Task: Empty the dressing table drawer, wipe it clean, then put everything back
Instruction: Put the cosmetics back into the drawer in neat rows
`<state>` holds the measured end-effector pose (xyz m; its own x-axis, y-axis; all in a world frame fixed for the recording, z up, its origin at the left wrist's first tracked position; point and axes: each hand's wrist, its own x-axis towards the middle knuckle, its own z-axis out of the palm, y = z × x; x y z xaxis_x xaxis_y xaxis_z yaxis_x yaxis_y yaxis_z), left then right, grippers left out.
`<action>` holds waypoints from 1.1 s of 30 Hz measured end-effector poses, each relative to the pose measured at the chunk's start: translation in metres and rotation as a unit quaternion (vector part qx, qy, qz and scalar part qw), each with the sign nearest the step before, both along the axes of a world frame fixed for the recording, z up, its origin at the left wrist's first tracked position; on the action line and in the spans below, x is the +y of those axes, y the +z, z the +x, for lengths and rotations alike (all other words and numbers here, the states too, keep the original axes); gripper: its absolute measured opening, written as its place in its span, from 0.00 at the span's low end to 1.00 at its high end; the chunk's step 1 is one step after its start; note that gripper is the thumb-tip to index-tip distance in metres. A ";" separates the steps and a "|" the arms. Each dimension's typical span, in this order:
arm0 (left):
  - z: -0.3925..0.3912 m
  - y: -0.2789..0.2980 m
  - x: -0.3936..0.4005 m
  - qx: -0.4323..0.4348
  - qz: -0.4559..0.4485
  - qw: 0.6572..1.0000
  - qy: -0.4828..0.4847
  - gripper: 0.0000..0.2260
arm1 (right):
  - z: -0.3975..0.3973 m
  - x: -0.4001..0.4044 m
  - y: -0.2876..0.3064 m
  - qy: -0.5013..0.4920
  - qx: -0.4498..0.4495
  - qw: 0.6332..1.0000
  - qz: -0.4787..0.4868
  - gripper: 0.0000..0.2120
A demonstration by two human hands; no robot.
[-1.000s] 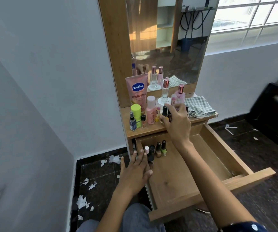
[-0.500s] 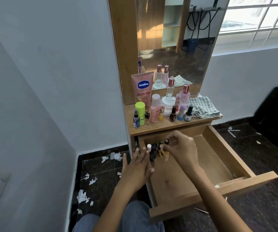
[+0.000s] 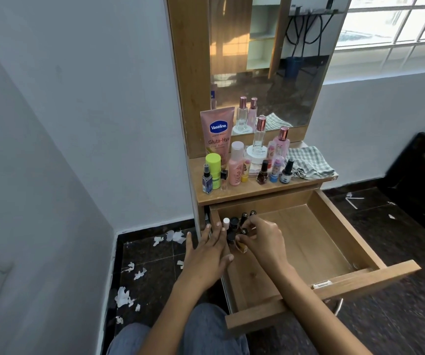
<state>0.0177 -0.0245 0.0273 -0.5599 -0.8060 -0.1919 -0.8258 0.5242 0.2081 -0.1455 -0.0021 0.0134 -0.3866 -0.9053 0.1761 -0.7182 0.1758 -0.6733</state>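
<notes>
1. Since a second ago the right hand has been brought down from the bottles on the dressing table top into the drawer; half a second ago it was already over the same cluster, and little has shifted since.
2. Head view, grip: a small dark-capped nail polish bottle is pinched between the curled fingers and thumb of the right hand. The left hand is laid flat, fingers straight and together, on the drawer's left wall beside the cluster, holding nothing.
3. Head view, the task's things: the remaining small bottles are stood in the drawer's back-left corner; the rest of the drawer floor is seen bare. Bottles already taken out, with a Vaseline tube, are crowded along the left and middle of the table top; a checked cloth is left at its right edge.
4. Risk, as a judgement: the bottles are packed closely and are tall for their bases, so neighbours could be knocked over as the pinched one is lifted; the crowded top could be toppled when more is added.
5. Surface and room: wood-grain furniture is set against a pale wall, a mirror above it; white paper scraps are scattered on the dark floor.
</notes>
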 end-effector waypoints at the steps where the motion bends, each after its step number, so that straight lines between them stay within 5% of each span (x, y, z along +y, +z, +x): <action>1: 0.000 0.000 0.000 0.000 0.000 1.000 0.000 0.28 | 0.000 0.000 0.000 -0.005 -0.003 1.000 -0.002 0.11; 11: 0.000 -0.001 0.000 0.019 -0.012 1.000 0.007 0.28 | -0.004 0.001 0.003 -0.053 -0.046 0.997 -0.011 0.16; 15: -0.007 -0.002 0.009 0.094 -0.055 0.993 0.044 0.27 | -0.006 -0.002 0.001 -0.057 -0.062 0.996 -0.028 0.16; 20: -0.019 -0.011 0.013 0.307 -0.148 0.933 0.116 0.16 | -0.007 -0.003 0.000 -0.053 -0.073 0.993 -0.071 0.16; 30: -0.025 -0.007 0.000 0.428 -0.215 0.862 0.168 0.11 | -0.011 -0.006 -0.003 -0.058 -0.083 0.988 -0.115 0.17; 33: -0.026 -0.007 -0.006 0.410 -0.214 0.875 0.144 0.10 | -0.010 -0.006 -0.001 -0.066 -0.077 0.988 -0.120 0.17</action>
